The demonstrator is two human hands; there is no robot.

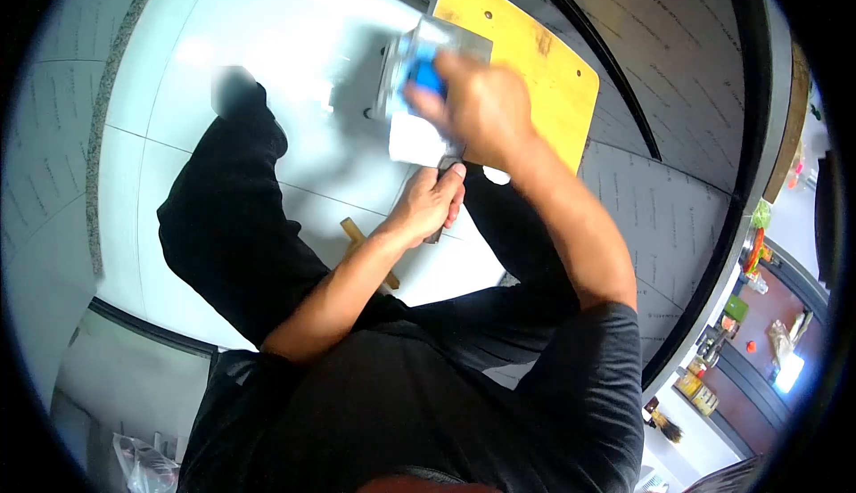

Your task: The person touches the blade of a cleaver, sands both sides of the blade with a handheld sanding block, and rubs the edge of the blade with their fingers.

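My left hand (426,203) is closed around a dark handle (434,236) whose lower end sticks out below the fist. Beyond that fist is a shiny grey metal piece (464,40), partly over a yellow board (544,56); whether it joins the handle is hard to see. My right hand (486,105), smeared by motion, grips a small blue thing (428,76) against the metal piece; its kind is too blurred to tell. A bright white patch (417,141) shows just above the left hand.
My dark-trousered legs (232,199) are spread on either side over white floor tiles (178,110). A wooden bar (352,228) shows behind my left forearm. Grey patterned panels (651,29) stand at right, with a counter of bottles and jars (697,390) beyond.
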